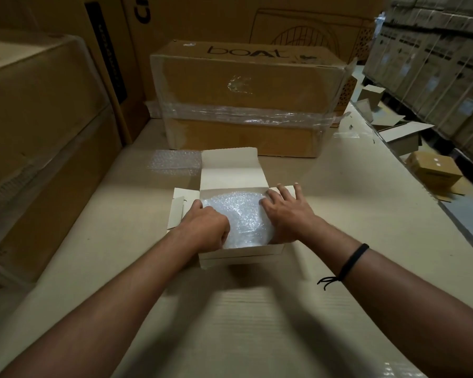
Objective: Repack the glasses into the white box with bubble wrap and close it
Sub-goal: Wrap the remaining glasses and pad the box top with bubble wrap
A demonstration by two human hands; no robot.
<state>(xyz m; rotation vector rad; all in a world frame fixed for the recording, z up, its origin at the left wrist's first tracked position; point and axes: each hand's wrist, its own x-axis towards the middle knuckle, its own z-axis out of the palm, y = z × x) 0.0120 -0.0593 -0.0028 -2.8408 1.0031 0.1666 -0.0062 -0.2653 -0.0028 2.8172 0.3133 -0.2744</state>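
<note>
Inside the open white box [241, 253] lies bubble wrap [243, 214] — left hand [205, 225] gripping it, right hand [287, 214] spread flat.

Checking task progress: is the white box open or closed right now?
Open: the white box has its lid raised at the back, bubble wrap exposed inside.

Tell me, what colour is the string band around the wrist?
Black. The thin string wristband shows best in the head view.
</note>
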